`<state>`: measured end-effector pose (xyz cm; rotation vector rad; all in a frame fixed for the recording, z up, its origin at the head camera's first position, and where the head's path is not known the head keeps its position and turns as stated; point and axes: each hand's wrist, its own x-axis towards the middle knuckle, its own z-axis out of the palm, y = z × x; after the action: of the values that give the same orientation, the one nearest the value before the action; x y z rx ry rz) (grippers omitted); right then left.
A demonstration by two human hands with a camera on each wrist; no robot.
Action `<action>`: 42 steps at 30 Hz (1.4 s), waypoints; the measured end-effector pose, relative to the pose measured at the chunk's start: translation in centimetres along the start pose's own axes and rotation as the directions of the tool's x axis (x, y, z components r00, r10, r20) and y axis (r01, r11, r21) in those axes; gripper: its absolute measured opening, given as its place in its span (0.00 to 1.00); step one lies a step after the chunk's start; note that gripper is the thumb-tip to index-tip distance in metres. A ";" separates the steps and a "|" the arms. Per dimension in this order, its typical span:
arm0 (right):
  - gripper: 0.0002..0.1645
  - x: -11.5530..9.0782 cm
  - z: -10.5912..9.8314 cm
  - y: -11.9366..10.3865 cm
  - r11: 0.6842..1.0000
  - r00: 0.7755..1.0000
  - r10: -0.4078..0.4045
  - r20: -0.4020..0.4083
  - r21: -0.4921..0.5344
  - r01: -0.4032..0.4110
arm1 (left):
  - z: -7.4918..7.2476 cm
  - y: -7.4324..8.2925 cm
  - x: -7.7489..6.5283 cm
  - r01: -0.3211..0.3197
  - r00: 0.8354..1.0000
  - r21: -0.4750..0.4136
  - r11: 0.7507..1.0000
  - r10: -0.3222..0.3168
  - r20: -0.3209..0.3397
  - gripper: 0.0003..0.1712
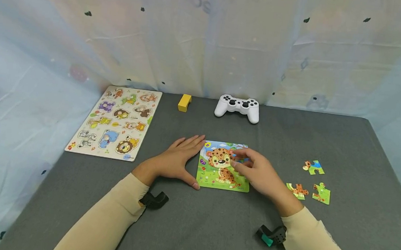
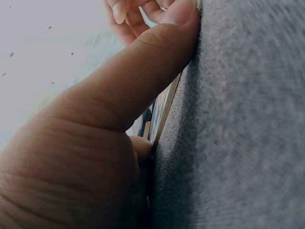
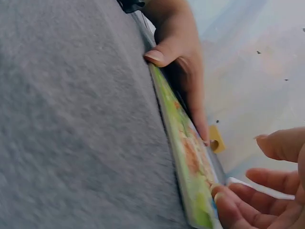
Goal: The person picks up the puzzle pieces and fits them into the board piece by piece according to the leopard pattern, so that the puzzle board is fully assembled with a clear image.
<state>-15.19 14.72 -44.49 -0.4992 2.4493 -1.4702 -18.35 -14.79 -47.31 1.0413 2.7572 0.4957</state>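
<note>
A square jigsaw puzzle (image 1: 213,175) with a spotted leopard cub on a green ground lies flat in the middle of the table. Along its left side rests my left hand (image 1: 178,161), fingers spread toward the top left corner and thumb at the bottom left corner. My right hand (image 1: 259,172) is over the puzzle's right half, fingers loosely bent, with a gap between thumb and fingers. In the right wrist view, its fingertips (image 3: 224,205) are at the puzzle's surface, and no piece shows between them. Part of the picture is hidden beneath this hand.
Three loose jigsaw pieces lie to the right, among them a blue and green one (image 1: 315,167) and a green one (image 1: 322,193). An animal board (image 1: 144,135) lies at the left. Toward the back are a yellow block (image 1: 184,103) and a white game controller (image 1: 238,106).
</note>
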 end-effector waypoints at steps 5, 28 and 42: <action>0.25 -0.6 -0.2 -0.3 0.938 0.979 -0.185 0.090 -0.280 0.203 | 0.0 0.0 0.0 0.000 1.000 -0.014 1.000 0.000 0.003 0.79; 0.29 -2.3 0.9 0.2 0.837 0.928 -0.290 0.233 -0.409 0.364 | 0.1 -0.2 -0.1 -0.004 1.000 -0.004 1.000 0.004 -0.002 0.78; 0.30 -3.9 -4.4 1.7 0.954 0.957 -0.289 -0.003 -0.087 0.287 | 0.1 -0.1 0.0 0.009 1.000 -0.014 1.000 -0.009 0.008 0.79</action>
<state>-13.52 20.58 -43.82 -0.9002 2.5441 -1.4790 -18.35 -14.82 -47.47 1.0247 2.7466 0.5075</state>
